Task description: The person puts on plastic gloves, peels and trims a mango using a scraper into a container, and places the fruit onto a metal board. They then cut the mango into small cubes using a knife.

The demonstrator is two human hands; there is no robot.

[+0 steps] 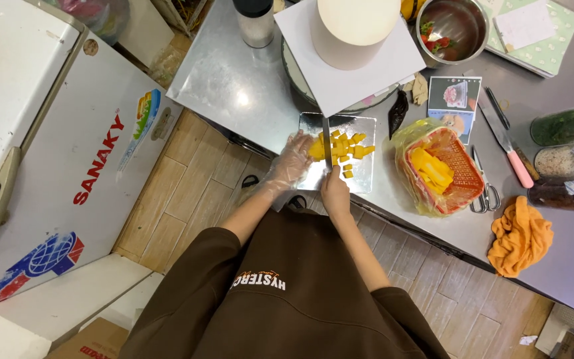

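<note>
Right hand (335, 193) grips knife (327, 143) — (dicing) mango (343, 147).

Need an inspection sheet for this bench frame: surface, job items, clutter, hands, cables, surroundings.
Surface: steel worktop, small board at its edge.
Job's things: yellow fruit cubes on the board; knife upright among them.
Clutter: red basket of fruit slices, orange cloth, scissors, metal bowl, jars.
Grippers: left hand gloved, steadies cubes; right hand grips the knife.
Cables: nothing seen.
Surroundings: chest freezer, wood-look floor.
</note>
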